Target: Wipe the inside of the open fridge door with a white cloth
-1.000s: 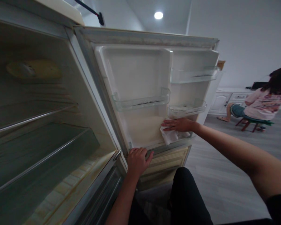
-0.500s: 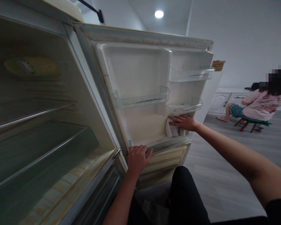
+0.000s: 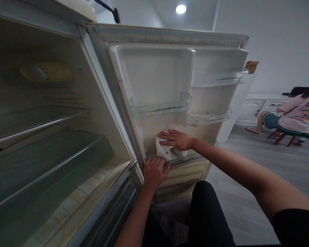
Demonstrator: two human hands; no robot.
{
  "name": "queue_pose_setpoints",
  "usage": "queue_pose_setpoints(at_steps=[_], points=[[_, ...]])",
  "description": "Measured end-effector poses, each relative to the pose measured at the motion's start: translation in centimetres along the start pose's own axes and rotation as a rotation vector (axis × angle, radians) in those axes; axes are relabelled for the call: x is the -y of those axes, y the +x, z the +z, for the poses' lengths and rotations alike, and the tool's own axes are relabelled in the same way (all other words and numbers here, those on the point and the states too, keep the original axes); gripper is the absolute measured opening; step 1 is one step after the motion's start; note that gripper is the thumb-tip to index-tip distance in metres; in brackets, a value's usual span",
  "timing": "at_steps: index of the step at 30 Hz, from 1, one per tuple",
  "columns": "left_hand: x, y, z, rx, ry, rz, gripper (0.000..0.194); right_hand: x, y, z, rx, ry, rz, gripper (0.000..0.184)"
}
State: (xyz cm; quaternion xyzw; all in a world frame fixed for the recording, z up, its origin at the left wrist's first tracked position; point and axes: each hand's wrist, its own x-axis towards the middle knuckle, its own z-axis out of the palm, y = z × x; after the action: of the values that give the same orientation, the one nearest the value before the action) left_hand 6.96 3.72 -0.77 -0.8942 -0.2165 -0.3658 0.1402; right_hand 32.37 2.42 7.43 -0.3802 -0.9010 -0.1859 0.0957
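We find our right hand (image 3: 176,140) laid flat, fingers extended, pressing a crumpled white cloth (image 3: 162,151) against the lower inner panel of the open white refrigerator door (image 3: 154,73), just below the clear plastic door shelf (image 3: 161,109). Our left hand (image 3: 153,172) is clenched around the bottom edge of that door, close beside the cloth. To the left stands the refrigerator's interior with its wire shelves (image 3: 41,144); at far right a person in a pink shirt (image 3: 300,116) sits on a low stool, well apart.

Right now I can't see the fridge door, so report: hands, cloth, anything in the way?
Left hand grips door's bottom edge. Right hand presses white cloth flat on inner panel. Nothing in the way.
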Motion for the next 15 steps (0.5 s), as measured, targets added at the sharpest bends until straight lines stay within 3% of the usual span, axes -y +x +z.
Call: queue_pose_setpoints(at_steps=[4, 8, 12, 15], points=[[0.5, -3.0, 0.7, -0.113, 0.031, 0.042, 0.024, 4.7, 5.0, 1.7, -0.059, 0.252, 0.092, 0.052], [0.5, -6.8, 1.5, -0.246, 0.041, 0.024, 0.044, 8.6, 7.5, 3.8, 0.070, 0.409, 0.367, 0.053], [0.3, -8.5, 1.7, -0.229, 0.042, -0.012, 0.054, 9.7, 7.9, 4.6, 0.106, 0.494, 0.373, 0.055], [0.4, -8.5, 1.7, -0.264, 0.026, -0.001, 0.060, 9.2, 7.2, 5.0, 0.185, 0.543, 0.363, 0.047]])
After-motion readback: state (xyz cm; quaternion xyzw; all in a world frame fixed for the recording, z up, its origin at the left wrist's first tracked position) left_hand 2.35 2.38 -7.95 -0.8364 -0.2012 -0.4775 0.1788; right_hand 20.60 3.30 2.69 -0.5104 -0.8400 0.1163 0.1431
